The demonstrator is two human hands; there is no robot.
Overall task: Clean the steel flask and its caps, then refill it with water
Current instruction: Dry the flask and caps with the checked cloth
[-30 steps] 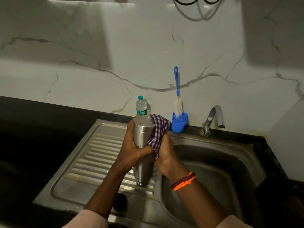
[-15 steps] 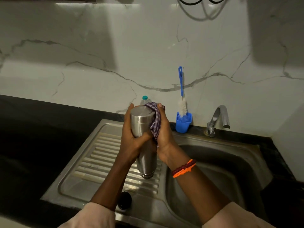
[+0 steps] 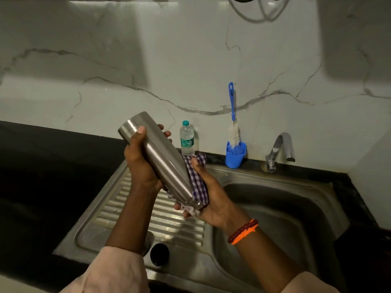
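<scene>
Wiping the outside of the cylindrical brushed-steel flask (image 3: 163, 159), by the look of it; refill judged still ahead. Flask held in the air above the ribbed draining board of the stainless steel sink (image 3: 281, 208), tilted, one end up and to the left, the other down and to the right. Left hand (image 3: 141, 163) wrapped round the upper body, thumb across the near face, fingertips showing past the far side. Right hand (image 3: 211, 197) closed on the purple-and-white checked cloth (image 3: 197, 182), cloth pressed round the flask's lower end, thumb on top of the fabric.

To do it well: keep the left grip firm and steady as the anchor, since wet steel probably slides easily. Turn the flask a little at a time inside the cloth rather than dragging the cloth alone. Cover the bottom rim and any seam near the end. Keep the work over the draining board, so a slip lands on metal close below rather than down in the basin.

Small round black cap (image 3: 159, 253) lying on the near edge of the draining board, apart from the flask. Farther off, on the black table by the wall: clear plastic water bottle with a green cap (image 3: 186, 138), blue-handled bottle brush (image 3: 232, 123) standing in a blue holder, chrome tap (image 3: 279, 151) to the right
</scene>
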